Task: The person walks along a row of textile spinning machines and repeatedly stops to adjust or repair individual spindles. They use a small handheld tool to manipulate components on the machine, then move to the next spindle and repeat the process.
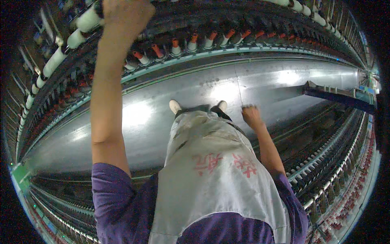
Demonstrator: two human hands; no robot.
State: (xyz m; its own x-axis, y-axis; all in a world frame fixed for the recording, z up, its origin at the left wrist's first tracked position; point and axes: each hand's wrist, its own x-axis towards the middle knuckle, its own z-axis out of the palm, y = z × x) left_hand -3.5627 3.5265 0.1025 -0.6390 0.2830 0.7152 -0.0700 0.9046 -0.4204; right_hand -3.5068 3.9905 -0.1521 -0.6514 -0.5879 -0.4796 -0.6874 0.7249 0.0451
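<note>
My left hand [128, 16] is raised over the spinning frame at the top edge of the view, beside a large white roving bobbin [88, 20]. It is blurred and its fingers are partly cut off, so I cannot tell what they hold. Lower on the right, my right hand [252, 116] is closed around the near end of a thin dark rod [239, 86], which points away over the floor. Beneath my left forearm runs a row of spindles with orange-red tubes [175, 42], some wound with white yarn [176, 50].
A shiny grey aisle floor [178, 83] lies between two long machines. The second spinning frame [321, 173] runs close behind on the right. From the right a dark beam-like part [339, 99] juts into the aisle. My pale shoes [174, 106] stand mid-aisle below a light apron [219, 179].
</note>
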